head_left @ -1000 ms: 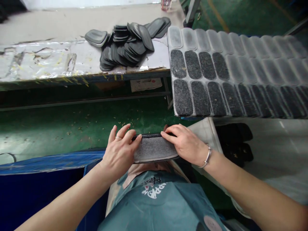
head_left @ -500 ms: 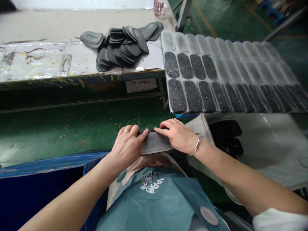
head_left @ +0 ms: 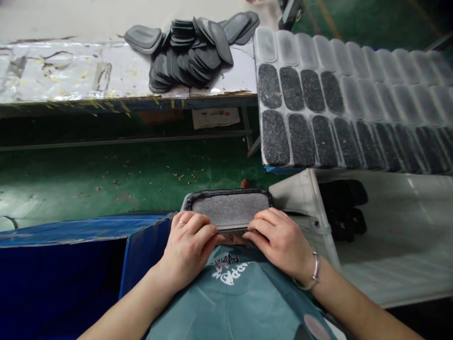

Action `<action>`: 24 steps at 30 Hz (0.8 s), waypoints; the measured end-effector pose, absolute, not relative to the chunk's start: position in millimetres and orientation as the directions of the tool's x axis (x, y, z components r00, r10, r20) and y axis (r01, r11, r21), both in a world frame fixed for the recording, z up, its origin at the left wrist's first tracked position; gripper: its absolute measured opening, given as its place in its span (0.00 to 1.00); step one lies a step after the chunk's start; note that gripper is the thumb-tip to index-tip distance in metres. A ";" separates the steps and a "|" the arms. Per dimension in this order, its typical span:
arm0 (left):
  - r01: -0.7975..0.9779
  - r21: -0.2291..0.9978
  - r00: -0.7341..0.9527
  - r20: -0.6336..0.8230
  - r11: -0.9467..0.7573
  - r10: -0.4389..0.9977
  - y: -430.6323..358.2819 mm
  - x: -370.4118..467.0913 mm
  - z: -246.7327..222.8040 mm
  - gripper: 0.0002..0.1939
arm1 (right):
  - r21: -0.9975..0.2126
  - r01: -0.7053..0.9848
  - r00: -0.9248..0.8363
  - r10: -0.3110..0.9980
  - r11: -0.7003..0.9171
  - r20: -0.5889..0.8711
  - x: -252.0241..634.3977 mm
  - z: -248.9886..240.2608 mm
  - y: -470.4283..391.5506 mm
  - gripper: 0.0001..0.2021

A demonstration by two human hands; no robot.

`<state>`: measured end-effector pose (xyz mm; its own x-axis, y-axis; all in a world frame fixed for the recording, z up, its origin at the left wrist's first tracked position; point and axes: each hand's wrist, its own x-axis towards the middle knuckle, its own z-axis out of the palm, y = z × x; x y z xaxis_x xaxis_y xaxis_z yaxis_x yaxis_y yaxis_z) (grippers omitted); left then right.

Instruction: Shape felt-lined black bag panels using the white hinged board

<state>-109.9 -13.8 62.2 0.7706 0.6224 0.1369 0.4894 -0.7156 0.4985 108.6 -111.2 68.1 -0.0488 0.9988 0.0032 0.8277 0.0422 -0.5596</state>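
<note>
Right in front of my apron is a grey, rounded-rectangular pad with a gathered black rim along its far and side edges. My left hand has its fingers closed at the pad's near left edge, thumb underneath. At the near right edge, my right hand pinches in the same way, fingertips curled over the border. A strip of the near edge shows between the two hands. What supports the pad from below is hidden.
A pile of dark oval pads lies on the worn table. To the right stands a board with rows of grey and black rounded rectangles. Below it is a white bin with black pieces. A blue bin stands at left.
Both hands have come from the pad's far edge to its near edge. The pad's grey face and black far rim now show. The view has shifted slightly.
</note>
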 end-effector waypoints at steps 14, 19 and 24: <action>0.522 0.537 0.754 0.074 -0.663 0.653 -11.4 -102.8 63.4 0.05 | -0.559 0.829 -0.028 0.996 -0.022 -0.081 103.4 68.6 -102.2 0.10; 0.510 0.538 0.754 0.095 -0.671 0.650 -12.1 -100.1 61.8 0.06 | -0.535 0.844 -0.014 0.996 -0.038 -0.093 102.6 67.7 -102.0 0.10; 0.420 0.536 0.791 0.178 -0.732 0.585 -13.9 -106.7 61.4 0.02 | -0.587 0.807 -0.110 0.993 0.066 -0.039 108.3 64.4 -109.6 0.07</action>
